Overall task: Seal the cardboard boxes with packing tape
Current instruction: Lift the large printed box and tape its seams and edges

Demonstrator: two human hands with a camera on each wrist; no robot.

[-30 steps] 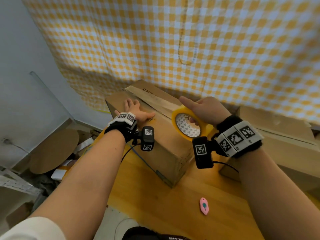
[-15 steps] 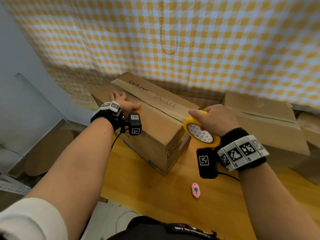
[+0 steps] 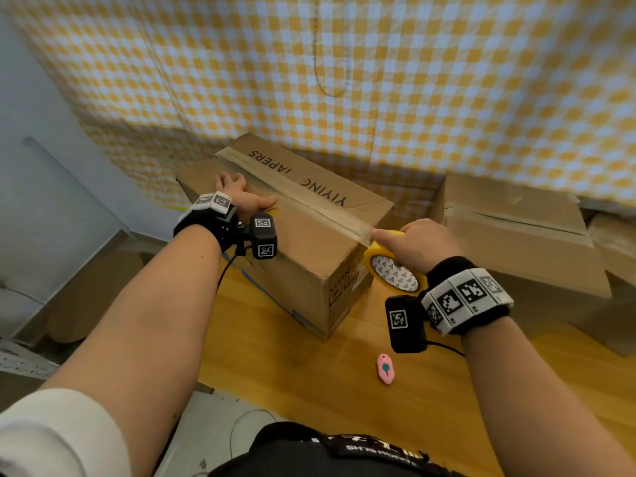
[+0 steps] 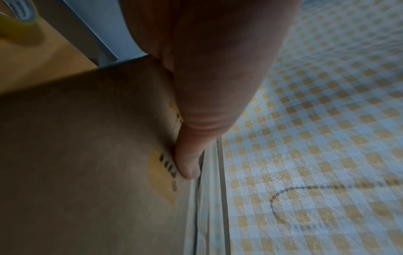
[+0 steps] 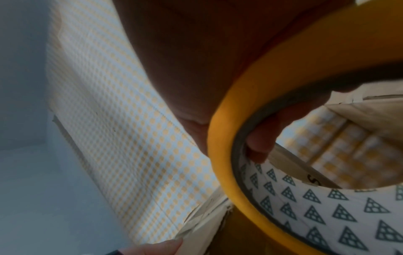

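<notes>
While pressing flat on top of the box [image 3: 303, 242], left hand [image 3: 241, 197] with straight fingers [image 4: 187, 165], thumb beside the taped seam. Right hand [image 3: 418, 244] gripping the yellow tape roll [image 3: 395, 273] at the box's near top edge, one finger curled inside the core, a strip of tape [image 3: 309, 197] running from the roll along the seam. Second box [image 3: 516, 232] to the right, well apart. Pink cutter [image 3: 385, 369] on the wooden surface [image 3: 275, 356], near the right wrist.
</notes>
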